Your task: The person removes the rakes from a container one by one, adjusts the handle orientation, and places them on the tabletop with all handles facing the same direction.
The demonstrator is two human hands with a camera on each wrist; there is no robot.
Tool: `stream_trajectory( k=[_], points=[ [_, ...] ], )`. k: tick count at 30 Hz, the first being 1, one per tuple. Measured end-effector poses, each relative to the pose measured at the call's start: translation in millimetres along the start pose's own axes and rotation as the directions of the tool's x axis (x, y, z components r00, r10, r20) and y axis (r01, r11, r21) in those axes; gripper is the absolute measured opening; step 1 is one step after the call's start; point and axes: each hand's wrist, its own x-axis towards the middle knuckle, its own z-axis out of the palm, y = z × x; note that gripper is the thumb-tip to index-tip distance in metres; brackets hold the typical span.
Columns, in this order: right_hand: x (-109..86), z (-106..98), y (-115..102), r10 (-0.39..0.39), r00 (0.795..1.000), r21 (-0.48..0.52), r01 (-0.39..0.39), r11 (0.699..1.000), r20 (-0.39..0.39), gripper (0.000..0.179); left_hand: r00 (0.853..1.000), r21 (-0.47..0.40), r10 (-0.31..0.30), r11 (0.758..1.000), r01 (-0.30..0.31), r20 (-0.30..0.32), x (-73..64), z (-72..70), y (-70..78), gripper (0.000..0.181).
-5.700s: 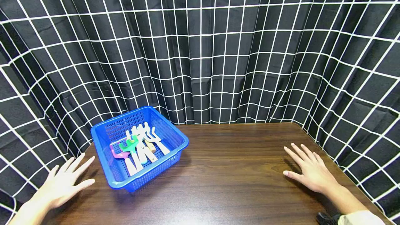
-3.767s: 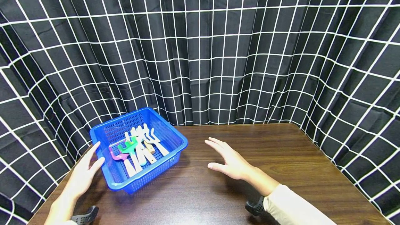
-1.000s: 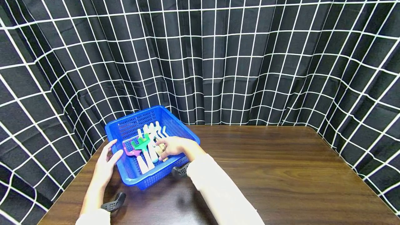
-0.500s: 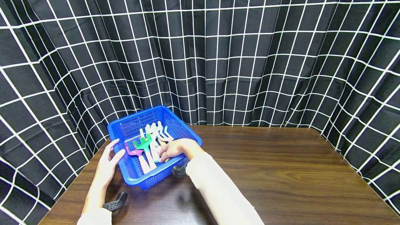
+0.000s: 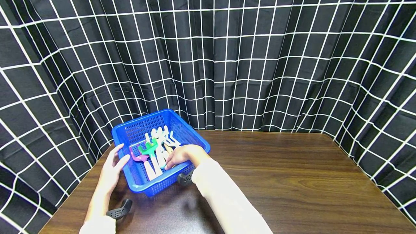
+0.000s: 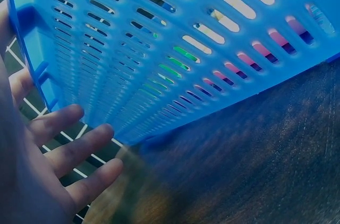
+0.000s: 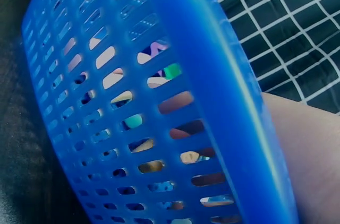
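Observation:
A blue perforated basket holds several Y-shaped peelers with pale handles, including a pink-headed peeler and a green-headed peeler. White peelers lie towards the far side. My left hand touches the basket's left rim, its thumb and index at the edge. Below them, three fingers spread along the outside wall in the left wrist view. Over the front rim reaches my right hand, fingers bent down among the peeler handles. Its fingertips are mostly hidden, so what they hold cannot be made out.
The basket stands at the left of a brown wooden table. Bare wood stretches to the right of it. Behind and at both sides hangs a black curtain with white grid lines. A dark wrist mount shows at the left wrist.
Both hands came in from the table's sides to the basket. Over the last second the right hand's fingers drew closer together, lower among the handles. The left hand stayed at the rim.

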Motion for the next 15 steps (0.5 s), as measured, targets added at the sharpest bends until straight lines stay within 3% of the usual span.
stream_trajectory(
  k=[3, 8, 15],
  points=[
    [-0.4, -0.9, 0.5, -0.003, 0.994, -0.009, 0.002, 1.0, -0.107, 0.031, 1.0, -0.005, 0.011, 1.0, -0.011, -0.004, 0.9, 0.0, -1.0, 0.056],
    [-1.0, -2.8, 1.3, -0.006, 0.963, 0.014, 0.01, 1.0, -0.27, 0.026, 1.0, 0.006, 0.024, 1.0, -0.023, -0.012, 1.1, -0.8, -1.5, 0.056],
    [-2.6, -0.9, 5.0, -0.037, 0.925, 0.008, 0.043, 0.999, -0.378, 0.019, 1.0, -0.005, 0.018, 1.0, -0.018, -0.008, -0.3, 0.7, -1.2, 0.056]
  ],
)
